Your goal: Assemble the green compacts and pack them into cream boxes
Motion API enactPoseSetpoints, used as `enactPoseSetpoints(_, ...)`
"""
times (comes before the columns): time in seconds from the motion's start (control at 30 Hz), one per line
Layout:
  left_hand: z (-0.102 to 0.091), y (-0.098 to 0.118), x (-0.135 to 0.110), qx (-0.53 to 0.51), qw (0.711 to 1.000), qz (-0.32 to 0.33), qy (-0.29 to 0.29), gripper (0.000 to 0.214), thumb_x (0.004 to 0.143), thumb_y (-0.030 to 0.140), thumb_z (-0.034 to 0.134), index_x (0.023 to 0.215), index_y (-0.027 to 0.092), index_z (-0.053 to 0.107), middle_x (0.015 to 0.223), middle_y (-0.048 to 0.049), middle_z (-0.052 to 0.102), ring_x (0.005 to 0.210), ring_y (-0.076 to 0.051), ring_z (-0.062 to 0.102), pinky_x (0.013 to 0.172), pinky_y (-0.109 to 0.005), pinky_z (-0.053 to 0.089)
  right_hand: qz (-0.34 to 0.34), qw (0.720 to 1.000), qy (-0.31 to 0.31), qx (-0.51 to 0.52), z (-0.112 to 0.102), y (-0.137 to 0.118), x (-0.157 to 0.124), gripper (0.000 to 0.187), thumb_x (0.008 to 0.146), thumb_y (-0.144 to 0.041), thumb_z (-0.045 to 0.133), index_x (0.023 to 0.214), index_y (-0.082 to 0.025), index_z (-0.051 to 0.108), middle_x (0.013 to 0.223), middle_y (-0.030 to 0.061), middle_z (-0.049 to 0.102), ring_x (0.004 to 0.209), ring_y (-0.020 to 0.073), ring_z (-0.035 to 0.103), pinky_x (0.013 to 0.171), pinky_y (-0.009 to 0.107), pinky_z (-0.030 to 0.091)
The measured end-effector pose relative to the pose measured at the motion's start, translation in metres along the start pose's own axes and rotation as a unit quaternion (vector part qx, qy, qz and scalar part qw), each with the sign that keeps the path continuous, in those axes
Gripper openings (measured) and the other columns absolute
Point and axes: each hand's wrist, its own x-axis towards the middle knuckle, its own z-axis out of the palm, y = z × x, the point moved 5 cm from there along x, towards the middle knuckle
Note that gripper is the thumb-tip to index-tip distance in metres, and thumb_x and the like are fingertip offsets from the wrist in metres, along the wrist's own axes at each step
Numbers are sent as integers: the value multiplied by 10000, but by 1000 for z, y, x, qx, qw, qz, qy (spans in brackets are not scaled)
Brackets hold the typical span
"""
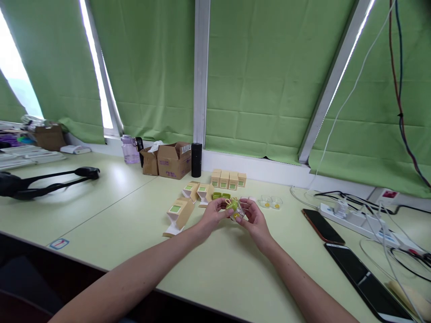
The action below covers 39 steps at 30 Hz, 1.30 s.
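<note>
Both hands meet over the middle of the table around a small clear container with a green cap (233, 205), a cord loop and some yellow inside. My left hand (214, 213) has its fingers closed on the green-capped side. From the other side, my right hand (255, 219) grips the clear part with thumb and fingers. Just behind the hands lie green square caps (221, 195). To the right of them stand clear cups (271, 202) with yellow in the bottom. Opened small cartons (180, 213) lie left of my left hand.
Several closed small boxes (224, 179) stand behind. Farther back are a black cylinder (196, 159), an opened cardboard box (174, 161) and a purple bottle (130, 149). Phone (323, 225), tablet (365, 280) and power strip (357, 224) with cables lie right; a black headband-like device (50, 181) lies left.
</note>
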Motion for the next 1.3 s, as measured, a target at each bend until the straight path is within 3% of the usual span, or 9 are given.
enactPoseSetpoints(0.43, -3, -5, 6, 90, 995, 41, -21, 514, 627, 418, 922, 1000, 134, 711, 990, -100, 744, 969, -249, 694, 927, -373, 523, 9, 998, -8, -62, -1, 4, -3, 582, 723, -383, 842, 1232, -291, 574, 1143, 59, 648, 1051, 240, 635, 851, 364, 539)
enactPoseSetpoints(0.73, -2, -4, 4, 155, 986, 50, -18, 511, 684, 419, 880, 1076, 127, 730, 1067, -139, 747, 1012, -282, 686, 837, -367, 563, 1, 997, -23, -68, 2, 3, -3, 537, 759, -364, 825, 1227, -289, 571, 1179, 60, 642, 972, 214, 655, 862, 376, 540)
enactPoseSetpoints(1.07, -3, -4, 6, 145, 988, 45, 4, 618, 671, 467, 900, 1139, 128, 681, 1133, -158, 720, 1068, -289, 673, 928, -430, 558, -1, 999, -20, -48, 1, 1, -3, 533, 778, -397, 827, 1229, -298, 560, 1239, 69, 643, 919, 192, 659, 829, 358, 552)
enactPoseSetpoints(1.3, -1, 1, 1, 99, 993, 67, -19, 590, 709, 451, 876, 1157, 160, 623, 1163, -142, 671, 1094, -268, 642, 925, -402, 537, 0, 1000, -18, -22, 3, -5, -2, 531, 789, -428, 821, 1226, -305, 546, 1212, 67, 662, 903, 190, 663, 806, 343, 552)
